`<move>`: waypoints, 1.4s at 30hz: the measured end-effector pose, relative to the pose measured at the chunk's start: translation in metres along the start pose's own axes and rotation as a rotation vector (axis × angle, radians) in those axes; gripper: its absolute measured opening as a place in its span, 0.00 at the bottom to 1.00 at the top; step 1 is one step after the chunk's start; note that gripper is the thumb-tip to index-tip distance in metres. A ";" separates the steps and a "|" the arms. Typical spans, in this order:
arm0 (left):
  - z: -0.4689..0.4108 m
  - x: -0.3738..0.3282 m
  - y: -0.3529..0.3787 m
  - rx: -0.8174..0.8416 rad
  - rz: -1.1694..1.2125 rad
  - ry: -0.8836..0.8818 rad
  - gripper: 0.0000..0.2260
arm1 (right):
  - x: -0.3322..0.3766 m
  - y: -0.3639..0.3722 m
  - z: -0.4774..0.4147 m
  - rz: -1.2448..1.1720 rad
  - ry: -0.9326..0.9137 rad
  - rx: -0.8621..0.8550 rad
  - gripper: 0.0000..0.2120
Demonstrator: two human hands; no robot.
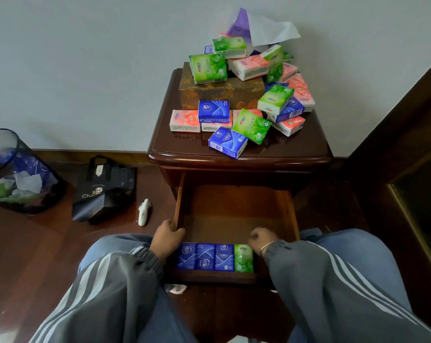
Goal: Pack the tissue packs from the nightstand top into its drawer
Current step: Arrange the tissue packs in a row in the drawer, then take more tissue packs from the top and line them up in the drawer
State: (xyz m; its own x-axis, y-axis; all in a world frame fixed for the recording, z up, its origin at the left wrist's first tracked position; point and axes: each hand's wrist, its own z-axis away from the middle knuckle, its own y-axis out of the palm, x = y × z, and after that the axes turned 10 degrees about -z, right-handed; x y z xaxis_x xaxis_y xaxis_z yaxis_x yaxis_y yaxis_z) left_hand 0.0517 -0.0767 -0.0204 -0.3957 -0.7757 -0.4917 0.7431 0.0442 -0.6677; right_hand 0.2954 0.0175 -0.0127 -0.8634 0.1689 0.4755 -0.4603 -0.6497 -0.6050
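The dark wooden nightstand (293, 147) carries a loose heap of tissue packs (251, 125) in green, pink and blue. Its drawer (234, 214) is pulled out. Along the drawer's front wall sits a row of three blue packs (205, 257) and one green pack (243, 259). My left hand (168, 235) grips the drawer's left wall near the front. My right hand (261, 240) is inside the drawer at the right, with its fingers curled on the far end of the green pack.
A patterned brown box (221, 94) stands at the back of the nightstand under some packs. On the floor to the left are a dark mesh bin (23, 174), a black bag (105, 191) and a small white object (144, 211). Dark furniture (407, 169) stands at the right.
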 end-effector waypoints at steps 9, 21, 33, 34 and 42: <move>0.031 -0.072 -0.078 -0.534 -0.024 0.285 0.18 | 0.047 -0.096 0.067 -0.292 -0.729 -0.454 0.08; 0.019 -0.185 -0.109 -0.758 -0.519 0.796 0.20 | 0.112 -0.132 0.043 0.183 -1.007 -0.639 0.18; -0.025 -0.215 -0.114 -0.697 -0.642 0.884 0.21 | 0.125 -0.106 0.020 0.324 -0.963 -0.703 0.22; -0.027 -0.217 -0.115 -0.685 -0.627 0.876 0.23 | 0.125 -0.107 0.018 0.331 -0.965 -0.708 0.22; -0.036 -0.220 -0.117 -0.707 -0.690 0.824 0.23 | 0.128 -0.110 0.011 0.348 -0.902 -0.642 0.19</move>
State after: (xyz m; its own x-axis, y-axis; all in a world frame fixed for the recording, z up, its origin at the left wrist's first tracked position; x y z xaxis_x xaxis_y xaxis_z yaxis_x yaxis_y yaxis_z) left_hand 0.0327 0.1113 0.1461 -0.9851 -0.1664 0.0430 -0.0938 0.3106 -0.9459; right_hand 0.2376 0.1025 0.1217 -0.6220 -0.7027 0.3455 -0.4700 -0.0179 -0.8825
